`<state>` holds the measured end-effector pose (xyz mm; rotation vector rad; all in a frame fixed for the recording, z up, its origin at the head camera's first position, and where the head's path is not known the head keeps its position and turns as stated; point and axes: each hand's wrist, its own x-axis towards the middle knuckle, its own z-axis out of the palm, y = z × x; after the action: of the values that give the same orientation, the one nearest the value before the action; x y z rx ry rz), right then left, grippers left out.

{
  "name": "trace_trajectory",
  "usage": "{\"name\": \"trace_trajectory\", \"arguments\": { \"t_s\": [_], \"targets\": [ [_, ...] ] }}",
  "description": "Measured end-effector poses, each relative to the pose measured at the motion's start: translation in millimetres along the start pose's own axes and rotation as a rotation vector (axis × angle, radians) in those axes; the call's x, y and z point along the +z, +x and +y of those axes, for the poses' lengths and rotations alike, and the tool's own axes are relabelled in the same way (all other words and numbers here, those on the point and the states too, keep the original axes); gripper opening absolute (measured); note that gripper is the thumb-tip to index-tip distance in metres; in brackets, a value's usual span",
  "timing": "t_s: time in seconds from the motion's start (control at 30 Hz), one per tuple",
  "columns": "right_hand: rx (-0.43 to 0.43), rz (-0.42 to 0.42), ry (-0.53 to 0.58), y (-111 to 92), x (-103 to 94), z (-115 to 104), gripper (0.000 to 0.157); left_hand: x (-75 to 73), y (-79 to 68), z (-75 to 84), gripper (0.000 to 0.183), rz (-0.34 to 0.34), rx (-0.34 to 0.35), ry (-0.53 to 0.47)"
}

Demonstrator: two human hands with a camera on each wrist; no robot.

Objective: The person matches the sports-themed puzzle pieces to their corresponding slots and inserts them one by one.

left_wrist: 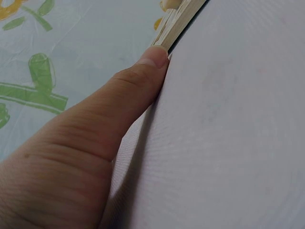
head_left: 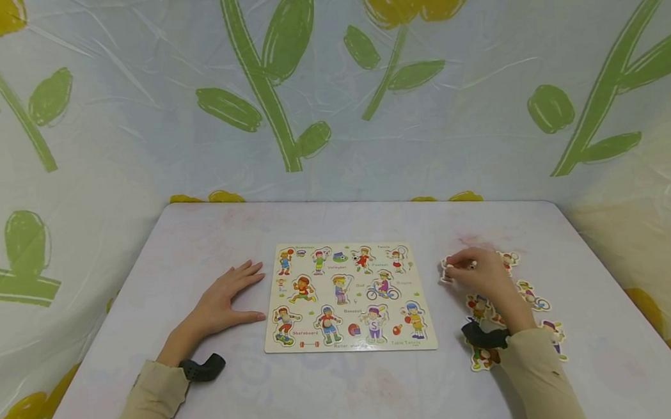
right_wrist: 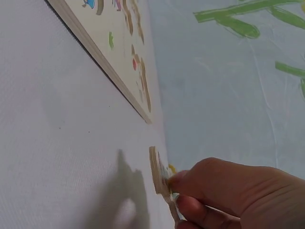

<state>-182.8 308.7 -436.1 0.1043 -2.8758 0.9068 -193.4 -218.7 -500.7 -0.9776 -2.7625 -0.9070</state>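
Note:
A wooden puzzle board (head_left: 345, 359) with printed sports figures and outlined recesses lies flat mid-table. My left hand (head_left: 225, 299) rests on the table at its left, fingers straight, and in the left wrist view the thumb (left_wrist: 119, 102) touches the board's edge. To the right of the board, my right hand (head_left: 483, 274) pinches a small figure-shaped puzzle piece (right_wrist: 159, 171) between thumb and fingers. In the right wrist view that piece is tilted above the table, apart from the board; its picture is mostly hidden. Knobbed figures, a skateboarder (head_left: 283, 331) and a roller skater (head_left: 328, 332), appear seated in the board's lower row.
Several loose pieces lie right of the board around my right forearm, among them a cyclist piece (head_left: 532, 295), a tennis piece (head_left: 508, 261) and a purple-capped figure (head_left: 553, 339). Others are partly under the wrist camera (head_left: 484, 335). A flowered cloth (head_left: 424, 146) hangs behind the table.

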Motion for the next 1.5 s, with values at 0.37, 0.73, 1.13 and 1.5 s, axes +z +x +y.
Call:
{"name": "trace_trajectory", "arguments": {
  "t_s": [0.37,0.73,1.13,1.5],
  "targets": [
    [-0.043,0.001,0.027,1,5.0,1,0.013,1.4,-0.1,-1.7,0.085,-0.003,-0.002,0.004],
    [0.081,-0.051,0.014,2,11.9,10,0.019,0.5,0.1,-1.2,0.084,-0.002,-0.001,0.006],
    [0.11,-0.045,-0.003,6,12.4,0,0.019,1.2,-0.1,-1.4,0.085,-0.001,0.001,0.003],
    [0.085,-0.067,0.023,21,17.9,-26,0.021,2.3,-0.4,-2.3,0.084,0.007,0.009,-0.011]
  ]
}}
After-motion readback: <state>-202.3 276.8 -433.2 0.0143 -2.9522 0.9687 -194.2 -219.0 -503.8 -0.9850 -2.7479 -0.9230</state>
